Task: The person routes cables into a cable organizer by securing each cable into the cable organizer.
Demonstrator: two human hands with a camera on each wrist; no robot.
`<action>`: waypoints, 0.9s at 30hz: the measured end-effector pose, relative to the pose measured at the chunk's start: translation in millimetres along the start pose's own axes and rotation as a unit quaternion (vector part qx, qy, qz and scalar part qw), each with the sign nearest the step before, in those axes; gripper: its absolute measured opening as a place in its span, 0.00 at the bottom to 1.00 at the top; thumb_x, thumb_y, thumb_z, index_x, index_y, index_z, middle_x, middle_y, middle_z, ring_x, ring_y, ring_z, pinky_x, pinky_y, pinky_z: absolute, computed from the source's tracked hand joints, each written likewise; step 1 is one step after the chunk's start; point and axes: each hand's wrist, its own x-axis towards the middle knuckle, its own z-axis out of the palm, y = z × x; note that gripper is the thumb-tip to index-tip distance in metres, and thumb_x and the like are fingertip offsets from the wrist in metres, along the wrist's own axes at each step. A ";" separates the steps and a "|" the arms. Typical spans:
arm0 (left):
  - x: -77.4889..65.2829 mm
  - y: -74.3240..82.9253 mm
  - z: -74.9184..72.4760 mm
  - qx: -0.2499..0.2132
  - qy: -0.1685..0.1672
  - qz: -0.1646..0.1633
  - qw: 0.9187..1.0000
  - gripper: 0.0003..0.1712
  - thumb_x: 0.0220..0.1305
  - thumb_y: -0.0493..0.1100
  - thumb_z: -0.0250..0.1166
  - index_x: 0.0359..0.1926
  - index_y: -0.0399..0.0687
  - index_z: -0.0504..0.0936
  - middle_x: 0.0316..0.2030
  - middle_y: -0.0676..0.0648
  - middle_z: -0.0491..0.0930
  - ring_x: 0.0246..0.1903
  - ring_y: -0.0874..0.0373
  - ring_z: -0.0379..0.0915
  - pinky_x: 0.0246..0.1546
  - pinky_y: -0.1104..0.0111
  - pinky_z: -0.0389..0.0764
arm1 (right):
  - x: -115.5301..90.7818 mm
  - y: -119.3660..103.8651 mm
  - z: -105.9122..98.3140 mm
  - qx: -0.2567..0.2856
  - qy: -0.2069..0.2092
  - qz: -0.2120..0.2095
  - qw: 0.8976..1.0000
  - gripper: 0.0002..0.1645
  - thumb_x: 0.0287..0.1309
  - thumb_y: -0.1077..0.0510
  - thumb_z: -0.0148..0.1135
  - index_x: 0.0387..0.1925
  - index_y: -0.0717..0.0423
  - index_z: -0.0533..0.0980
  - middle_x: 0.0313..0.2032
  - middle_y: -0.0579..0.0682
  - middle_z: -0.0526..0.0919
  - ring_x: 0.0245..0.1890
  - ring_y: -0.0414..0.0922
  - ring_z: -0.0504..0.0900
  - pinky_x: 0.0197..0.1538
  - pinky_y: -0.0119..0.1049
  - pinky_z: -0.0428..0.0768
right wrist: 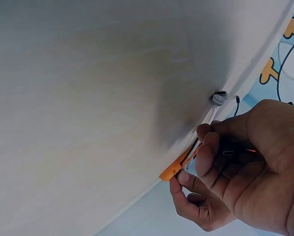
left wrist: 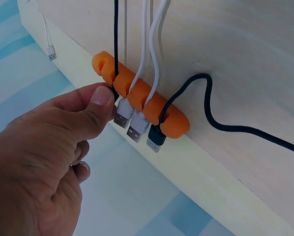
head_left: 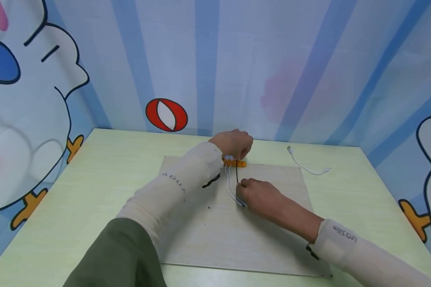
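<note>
An orange cable holder (left wrist: 149, 104) lies at the board's far edge, gripping several cables in its slots. My left hand (left wrist: 53, 132) pinches the plug end of a black cable (left wrist: 116, 39) just behind one slot. Two white USB plugs (left wrist: 137, 126) and a black USB plug (left wrist: 156, 138) poke out beside those fingertips; a second black cable (left wrist: 245, 129) runs from the latter. Nearer the body, my right hand (head_left: 260, 198) pinches the first black cable, which runs taut to the holder. A small dark connector (right wrist: 228, 153) shows among its curled fingers. White cables (head_left: 231, 191) loop down beside that hand.
A grey board (head_left: 244, 243) lies on the pale green table (head_left: 79, 191). Another white USB cable (head_left: 309, 170) rests on the table to the right. A patterned blue backdrop (head_left: 233, 59) rises behind the table. Small dark specks dot the board.
</note>
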 end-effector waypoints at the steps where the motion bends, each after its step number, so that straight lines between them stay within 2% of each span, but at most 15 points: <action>1: 0.0 -0.3 -0.4 -0.006 -0.004 -0.003 1.000 0.13 0.80 0.33 0.66 0.36 0.49 0.91 0.29 0.55 0.81 0.31 0.59 0.71 0.34 0.68 0.74 | -0.5 -2.1 -3.1 0.000 0.002 0.000 1.000 0.10 0.67 0.71 0.71 0.49 0.63 0.87 0.41 0.56 0.89 0.38 0.50 0.88 0.38 0.47 0.90; 3: -0.2 -0.7 -0.8 -0.014 -0.011 -0.008 1.000 0.12 0.80 0.34 0.67 0.37 0.49 0.92 0.30 0.54 0.82 0.31 0.59 0.70 0.34 0.67 0.74 | -0.6 -3.5 -4.0 0.002 0.001 0.002 1.000 0.10 0.68 0.70 0.71 0.49 0.62 0.87 0.41 0.55 0.89 0.38 0.49 0.89 0.38 0.45 0.90; 7: -0.7 -0.9 -1.6 -0.023 -0.016 -0.008 1.000 0.14 0.81 0.33 0.66 0.35 0.48 0.91 0.28 0.53 0.80 0.28 0.59 0.66 0.33 0.67 0.72 | 2.0 11.3 26.8 -0.014 0.002 0.009 1.000 0.10 0.70 0.66 0.71 0.51 0.57 0.86 0.42 0.52 0.89 0.38 0.44 0.88 0.35 0.43 0.87; 8: -0.9 -1.0 -1.6 -0.024 -0.017 -0.007 1.000 0.15 0.81 0.33 0.65 0.35 0.48 0.91 0.27 0.53 0.79 0.28 0.59 0.65 0.33 0.67 0.71 | 2.1 11.7 28.0 -0.013 0.001 0.009 1.000 0.10 0.70 0.66 0.71 0.51 0.57 0.86 0.41 0.52 0.89 0.37 0.44 0.87 0.35 0.43 0.87; 10: -1.4 -0.9 -1.8 -0.030 -0.018 -0.005 0.999 0.16 0.81 0.32 0.64 0.34 0.48 0.90 0.27 0.53 0.78 0.28 0.59 0.63 0.33 0.66 0.70 | 0.2 6.8 18.0 -0.004 -0.006 0.013 1.000 0.09 0.71 0.67 0.71 0.51 0.59 0.85 0.41 0.53 0.88 0.37 0.45 0.87 0.36 0.42 0.87; 14: -3.5 -1.0 -2.4 -0.043 -0.019 -0.004 0.999 0.15 0.81 0.32 0.65 0.34 0.47 0.90 0.28 0.52 0.80 0.28 0.59 0.64 0.34 0.66 0.71 | -3.7 -15.0 -25.8 0.020 -0.029 0.020 0.999 0.08 0.72 0.68 0.72 0.50 0.64 0.85 0.40 0.56 0.88 0.36 0.46 0.86 0.38 0.42 0.87; 16: -4.4 -1.4 -2.7 -0.047 -0.020 -0.004 0.999 0.15 0.81 0.32 0.65 0.35 0.47 0.91 0.30 0.51 0.83 0.28 0.59 0.65 0.35 0.66 0.72 | -4.0 -19.6 -34.3 0.025 -0.044 0.026 0.998 0.07 0.73 0.68 0.70 0.50 0.64 0.85 0.40 0.55 0.87 0.35 0.46 0.86 0.39 0.41 0.87; 20: -3.2 -2.2 -2.0 -0.049 -0.019 -0.005 0.999 0.15 0.80 0.29 0.64 0.36 0.46 0.92 0.32 0.50 0.84 0.28 0.58 0.65 0.34 0.66 0.72 | -2.7 -19.9 -32.4 0.053 -0.058 0.036 0.996 0.09 0.74 0.69 0.67 0.52 0.64 0.84 0.41 0.56 0.87 0.35 0.46 0.84 0.40 0.43 0.87; 22: -1.9 -2.8 -1.4 -0.048 -0.019 -0.005 0.999 0.16 0.79 0.28 0.63 0.35 0.46 0.92 0.32 0.50 0.84 0.28 0.58 0.65 0.34 0.66 0.71 | -1.8 -10.4 -12.0 0.049 -0.047 0.027 0.997 0.09 0.73 0.69 0.66 0.52 0.63 0.83 0.40 0.56 0.86 0.34 0.45 0.82 0.38 0.43 0.86; 27: 0.4 -3.8 -1.7 -0.043 -0.019 -0.001 0.999 0.18 0.77 0.26 0.62 0.35 0.47 0.92 0.34 0.49 0.86 0.29 0.58 0.69 0.34 0.66 0.73 | -0.5 -11.1 -11.1 0.049 -0.051 0.032 0.997 0.09 0.74 0.69 0.66 0.52 0.63 0.83 0.39 0.55 0.86 0.33 0.45 0.81 0.36 0.42 0.84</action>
